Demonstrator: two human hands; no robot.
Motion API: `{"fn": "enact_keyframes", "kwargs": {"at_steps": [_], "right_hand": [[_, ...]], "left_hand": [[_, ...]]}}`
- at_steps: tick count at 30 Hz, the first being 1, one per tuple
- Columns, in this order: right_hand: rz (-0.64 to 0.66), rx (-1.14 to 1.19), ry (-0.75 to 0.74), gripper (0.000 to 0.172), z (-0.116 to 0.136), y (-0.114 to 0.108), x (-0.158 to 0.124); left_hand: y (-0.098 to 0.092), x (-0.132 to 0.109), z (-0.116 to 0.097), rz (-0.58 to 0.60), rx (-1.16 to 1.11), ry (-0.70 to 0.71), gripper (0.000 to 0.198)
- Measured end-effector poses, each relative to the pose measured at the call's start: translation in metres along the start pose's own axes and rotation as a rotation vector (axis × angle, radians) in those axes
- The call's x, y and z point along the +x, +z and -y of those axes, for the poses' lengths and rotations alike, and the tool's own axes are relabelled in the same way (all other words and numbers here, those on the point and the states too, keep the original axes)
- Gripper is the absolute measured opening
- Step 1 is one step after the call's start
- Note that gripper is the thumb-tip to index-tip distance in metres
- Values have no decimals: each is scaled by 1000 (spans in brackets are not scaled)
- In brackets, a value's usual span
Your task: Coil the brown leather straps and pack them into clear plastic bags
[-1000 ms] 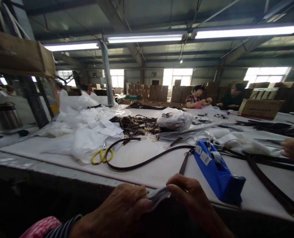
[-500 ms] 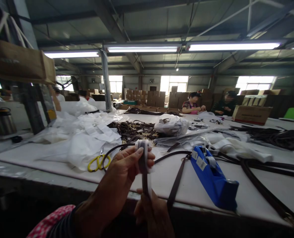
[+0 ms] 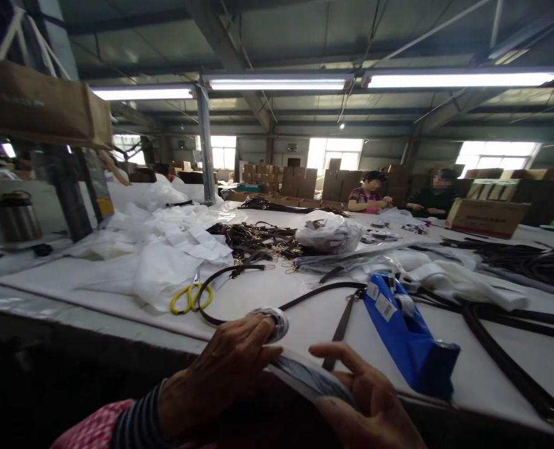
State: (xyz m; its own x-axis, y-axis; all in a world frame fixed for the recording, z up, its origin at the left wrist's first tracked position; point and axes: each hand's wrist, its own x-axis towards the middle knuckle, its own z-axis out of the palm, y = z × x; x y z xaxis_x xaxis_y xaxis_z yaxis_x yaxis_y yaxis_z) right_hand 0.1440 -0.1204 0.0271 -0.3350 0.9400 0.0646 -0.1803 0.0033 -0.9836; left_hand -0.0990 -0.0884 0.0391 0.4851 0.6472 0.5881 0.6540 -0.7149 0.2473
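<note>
Translucent filmy wrapping, smooth plastic tape dispenser, matt leather-like strap.

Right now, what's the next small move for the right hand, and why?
Probably close the right hand more firmly on the grey-and-white strip: its index finger looks lifted clear, while the left hand grips the coil.

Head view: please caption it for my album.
Left hand and right hand handle a white-edged strip near a blue tape dispenser.

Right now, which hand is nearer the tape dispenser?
Right. The right hand is below and left of the blue tape dispenser in view; the left hand is farther left.
</note>
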Motion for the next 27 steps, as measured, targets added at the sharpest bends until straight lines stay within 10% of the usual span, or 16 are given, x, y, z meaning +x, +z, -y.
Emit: {"fn": "enact_keyframes", "kwargs": {"at_steps": [4,11,18,27], "right_hand": [[-4,-222,-86,43,21,-21,25],[-177,-654,-530,27,-24,6,45],[-318,-445,-573,40,-50,58,34],[-272,-482,-653,42,-48,17,59]], "left_hand": [[-8,-24,-10,256,-152,-143,19],[-23,-16,-53,254,-985,-754,45],[-19,24,-59,-17,-1410,-857,45],[-14,24,-45,35,-1530,-838,45]]}}
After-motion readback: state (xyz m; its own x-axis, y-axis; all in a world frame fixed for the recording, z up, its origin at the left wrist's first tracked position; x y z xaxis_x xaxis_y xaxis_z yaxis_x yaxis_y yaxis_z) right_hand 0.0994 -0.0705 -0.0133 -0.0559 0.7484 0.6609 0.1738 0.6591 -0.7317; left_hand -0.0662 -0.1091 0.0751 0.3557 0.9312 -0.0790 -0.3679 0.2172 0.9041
